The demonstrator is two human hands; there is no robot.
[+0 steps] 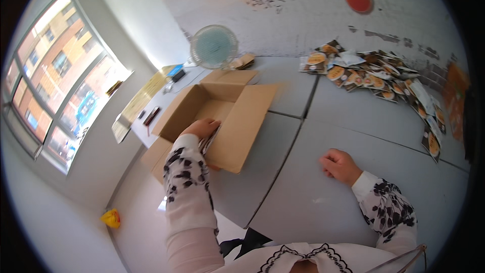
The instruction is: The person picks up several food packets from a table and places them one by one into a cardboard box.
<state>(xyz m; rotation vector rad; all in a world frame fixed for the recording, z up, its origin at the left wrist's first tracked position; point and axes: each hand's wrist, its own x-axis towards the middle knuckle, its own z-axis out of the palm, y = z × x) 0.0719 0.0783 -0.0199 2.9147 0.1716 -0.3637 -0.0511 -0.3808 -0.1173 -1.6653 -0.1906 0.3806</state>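
An open cardboard box [250, 121] stands left of centre with its flaps spread outward. My left hand [201, 128] reaches inside it, at the near end by the right wall. Beneath and beside the fingers shows the edge of some packets [209, 142]; whether the hand grips them cannot be told. Over the grey table [303, 197], right of the box, my right hand [340, 167] has its fingers curled in, with nothing seen in it. Farther back on the right lies a long heap of small dark packets [356, 77] with orange and white fronts.
A round fan [214, 47] stands behind the box, with a few packets [244, 61] beside it. To the left are a small blue and black box [176, 72] and a dark slim object [152, 116]. A yellow bag [111, 218] lies on the floor.
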